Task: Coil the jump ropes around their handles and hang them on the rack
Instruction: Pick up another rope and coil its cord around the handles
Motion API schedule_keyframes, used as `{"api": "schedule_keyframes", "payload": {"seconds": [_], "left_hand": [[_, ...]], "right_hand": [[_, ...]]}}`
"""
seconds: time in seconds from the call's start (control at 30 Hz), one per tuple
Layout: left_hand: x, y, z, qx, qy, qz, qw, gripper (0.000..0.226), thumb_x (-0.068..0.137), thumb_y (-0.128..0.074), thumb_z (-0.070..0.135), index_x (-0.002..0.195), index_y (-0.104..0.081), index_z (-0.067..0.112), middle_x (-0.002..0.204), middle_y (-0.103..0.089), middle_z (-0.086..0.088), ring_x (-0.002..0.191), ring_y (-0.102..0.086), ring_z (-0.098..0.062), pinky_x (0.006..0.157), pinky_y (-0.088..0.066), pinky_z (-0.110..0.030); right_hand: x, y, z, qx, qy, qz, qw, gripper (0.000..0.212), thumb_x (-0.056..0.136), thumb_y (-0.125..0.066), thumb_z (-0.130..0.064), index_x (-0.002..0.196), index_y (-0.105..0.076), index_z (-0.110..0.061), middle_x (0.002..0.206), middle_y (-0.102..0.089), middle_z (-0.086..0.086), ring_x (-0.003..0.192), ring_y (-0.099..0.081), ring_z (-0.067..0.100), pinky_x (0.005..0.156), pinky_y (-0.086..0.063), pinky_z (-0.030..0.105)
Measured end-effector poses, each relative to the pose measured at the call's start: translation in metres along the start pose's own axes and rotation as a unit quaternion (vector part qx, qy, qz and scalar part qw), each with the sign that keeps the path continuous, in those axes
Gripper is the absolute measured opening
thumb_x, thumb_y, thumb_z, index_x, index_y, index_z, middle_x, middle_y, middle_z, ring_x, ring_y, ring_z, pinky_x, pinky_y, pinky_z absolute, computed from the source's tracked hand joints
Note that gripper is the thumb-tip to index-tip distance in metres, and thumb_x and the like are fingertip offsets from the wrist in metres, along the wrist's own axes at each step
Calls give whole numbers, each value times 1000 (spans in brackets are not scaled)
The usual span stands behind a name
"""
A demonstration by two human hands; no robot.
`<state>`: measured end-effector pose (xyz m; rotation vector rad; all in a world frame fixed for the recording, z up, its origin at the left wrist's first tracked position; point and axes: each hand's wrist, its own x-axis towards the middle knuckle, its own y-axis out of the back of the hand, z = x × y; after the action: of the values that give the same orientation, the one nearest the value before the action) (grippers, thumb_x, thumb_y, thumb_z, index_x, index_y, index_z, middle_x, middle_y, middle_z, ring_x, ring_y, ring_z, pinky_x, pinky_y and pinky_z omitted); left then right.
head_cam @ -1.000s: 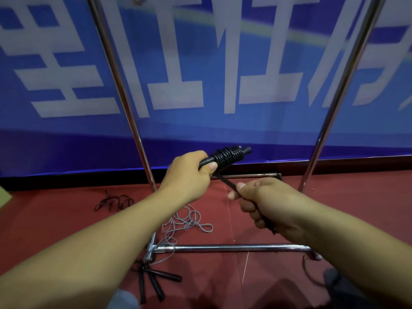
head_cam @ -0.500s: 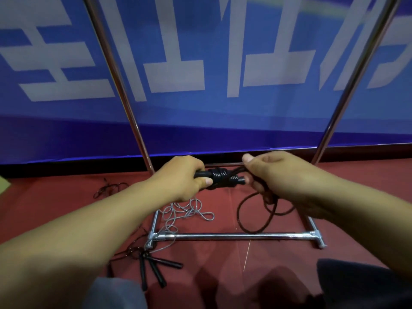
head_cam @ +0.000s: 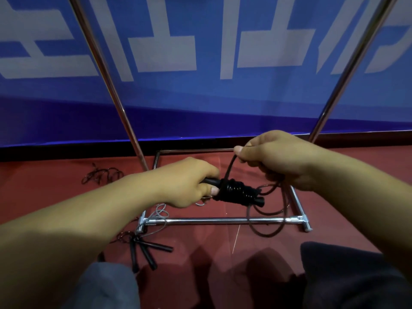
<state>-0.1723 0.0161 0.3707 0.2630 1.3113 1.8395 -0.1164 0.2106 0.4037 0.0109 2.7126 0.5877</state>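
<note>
My left hand [head_cam: 189, 182] grips the black jump rope handles [head_cam: 236, 192], which lie level with black rope coiled tightly round them. My right hand [head_cam: 278, 159] pinches the loose rope [head_cam: 229, 168] just above the coil, between thumb and fingers. The rest of that rope [head_cam: 267, 228] hangs in dark loops below my right hand, down across the rack's base. The chrome rack [head_cam: 211, 220] stands in front of me, its two uprights rising left [head_cam: 111, 90] and right [head_cam: 347, 81].
Several black handles [head_cam: 145, 250] of other ropes lie on the red floor by the rack's left foot. A grey cord [head_cam: 161, 212] lies looped there, and a dark tangled rope [head_cam: 100, 175] farther left. A blue banner [head_cam: 211, 63] closes off the back. My knees are at the bottom edge.
The camera has tilted down. My right hand rose above the coil, carrying the rope over for another turn. My left hand lowered the handles and levelled them.
</note>
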Motion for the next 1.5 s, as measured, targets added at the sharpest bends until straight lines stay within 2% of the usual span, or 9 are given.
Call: {"api": "schedule_keyframes", "payload": {"seconds": [0.13, 0.23, 0.4, 0.63, 0.8, 1.1, 1.3, 1.4, 1.5], "left_hand": [[-2, -4, 7, -18, -18, -28, 999, 12, 98, -60, 27, 89, -65, 22, 79, -69, 13, 65, -57, 1, 57, -38, -16], [-6, -2, 10, -28, -26, -37, 999, 13, 99, -58, 24, 88, -64, 19, 78, -68, 11, 64, -55, 0, 56, -38, -14], [-15, -2, 17, -33, -45, -37, 998, 15, 99, -58, 26, 86, -59, 20, 69, -57, 8, 59, -48, -4, 54, -37, -18], [-24, 3, 26, -60, -76, -9, 995, 18, 98, -58, 30, 81, -58, 25, 70, -59, 6, 61, -52, -8, 58, -41, -27], [-29, 6, 30, -87, -96, -22, 991, 19, 99, -57, 28, 81, -58, 23, 77, -64, -3, 69, -58, -19, 65, -48, -38], [-37, 6, 37, -135, -129, -18, 982, 22, 101, -55, 19, 79, -58, 20, 73, -63, 2, 66, -56, -13, 62, -44, -26], [-37, 4, 33, -232, -161, 17, 959, 19, 97, -52, 25, 85, -61, 12, 75, -66, 0, 72, -62, -29, 60, -49, -31], [-35, 3, 32, -327, -160, 55, 930, 24, 96, -50, 25, 94, -60, 3, 71, -64, 5, 61, -56, -26, 58, -46, -27], [-32, 3, 31, -390, -155, 126, 899, 25, 95, -51, 25, 95, -60, 2, 69, -64, 5, 56, -53, -13, 57, -46, -23]], "right_hand": [[0, 6, 6, -274, 121, 96, 949, 32, 91, -66, -44, 81, -72, -14, 58, -58, -3, 50, -49, 13, 48, -39, 23], [-2, 8, 13, -346, 176, 149, 909, 32, 88, -66, -50, 82, -73, -20, 67, -66, -5, 66, -61, 10, 63, -50, 29], [2, 17, 27, -328, 182, 183, 909, 44, 74, -70, -64, 75, -71, -20, 66, -66, -5, 65, -61, 8, 61, -49, 29], [7, 18, 29, -285, 158, 161, 932, 41, 71, -74, -60, 76, -73, -20, 62, -68, -3, 53, -60, 2, 47, -38, 7], [10, 16, 25, -224, 155, 145, 951, 35, 68, -82, -51, 74, -71, -18, 56, -60, -7, 43, -52, -4, 43, -36, 7], [19, 14, 27, -165, 142, 110, 970, 31, 66, -84, -44, 72, -71, -16, 46, -57, -17, 43, -50, -6, 46, -38, 10], [20, 14, 27, -139, 167, 114, 969, 50, 55, -73, -61, 73, -72, -14, 59, -65, 0, 54, -55, 7, 57, -47, 24], [18, 16, 29, -61, 178, 94, 978, 25, 72, -83, -34, 69, -66, -17, 57, -62, -1, 50, -56, 7, 56, -47, 26], [17, 11, 35, -121, 194, 113, 967, 38, 85, -71, -2, 71, -53, -32, 69, -55, -12, 54, -54, -7, 61, -42, 11]]}}
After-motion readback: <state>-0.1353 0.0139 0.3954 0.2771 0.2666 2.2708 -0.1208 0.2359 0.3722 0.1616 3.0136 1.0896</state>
